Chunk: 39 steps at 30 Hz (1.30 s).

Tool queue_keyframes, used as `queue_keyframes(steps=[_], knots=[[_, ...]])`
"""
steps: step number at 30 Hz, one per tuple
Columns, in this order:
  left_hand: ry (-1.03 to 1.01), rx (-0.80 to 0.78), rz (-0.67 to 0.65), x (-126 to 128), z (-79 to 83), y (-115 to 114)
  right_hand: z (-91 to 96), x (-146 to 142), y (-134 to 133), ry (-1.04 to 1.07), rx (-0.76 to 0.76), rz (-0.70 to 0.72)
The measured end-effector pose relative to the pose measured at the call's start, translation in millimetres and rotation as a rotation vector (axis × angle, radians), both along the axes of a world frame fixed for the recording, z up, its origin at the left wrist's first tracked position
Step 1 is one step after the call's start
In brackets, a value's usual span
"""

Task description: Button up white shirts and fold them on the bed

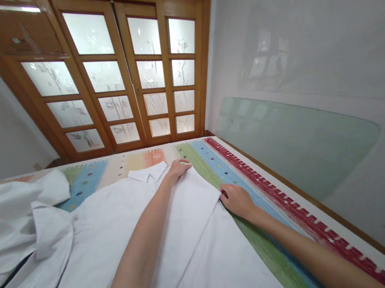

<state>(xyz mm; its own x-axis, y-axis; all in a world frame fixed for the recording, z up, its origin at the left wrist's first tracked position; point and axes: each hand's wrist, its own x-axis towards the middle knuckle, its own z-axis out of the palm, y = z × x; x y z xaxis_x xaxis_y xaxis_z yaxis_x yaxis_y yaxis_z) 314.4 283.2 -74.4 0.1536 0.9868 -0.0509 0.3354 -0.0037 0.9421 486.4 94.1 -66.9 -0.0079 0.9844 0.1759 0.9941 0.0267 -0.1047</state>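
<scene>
Plain white shirt (104,231) on a surface (198,160) striped green, blue and crimson; the crimson band (277,194), toothed with white, runs near the right edge; orange meets pale yellow by the far edge.

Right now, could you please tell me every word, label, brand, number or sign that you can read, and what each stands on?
No words or numbers can be read.
Tiny marks on the multicoloured striped cloth: too blurred to read.
White collared shirt: no readable label.

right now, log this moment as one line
left hand: on white shirt beside collar | right hand: gripping shirt's edge | shirt: lying on patterned cover
</scene>
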Motion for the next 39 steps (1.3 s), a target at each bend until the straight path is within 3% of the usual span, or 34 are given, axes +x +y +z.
queue_keyframes(steps=[5, 10, 20, 26, 32, 36, 39], knots=[[0.014, 0.094, 0.02, 10, 0.7, -4, 2.4, -3, -3, -0.132, -0.027, 0.022], [0.084, 0.174, 0.033, 11, 1.0, -9, 3.1, -1, -4, -0.128, -0.043, 0.024], [0.065, 0.03, -0.023, 13, 4.9, 0, 4.0, 0, -3, -0.107, -0.017, 0.032], [0.007, 0.063, 0.08, 19, -2.9, -2, 0.7, -2, -2, -0.231, -0.06, 0.056], [0.026, 0.277, 0.235, -2, 25.8, -9, 6.2, 5, -2, -0.216, -0.046, 0.041], [0.138, 0.587, 0.121, -25, 43.9, -41, 15.1, 0, 0, -0.134, 0.115, 0.13], [0.266, 0.781, -0.008, -41, 42.7, -83, 14.4, -21, 3, -0.057, 0.251, 0.335]])
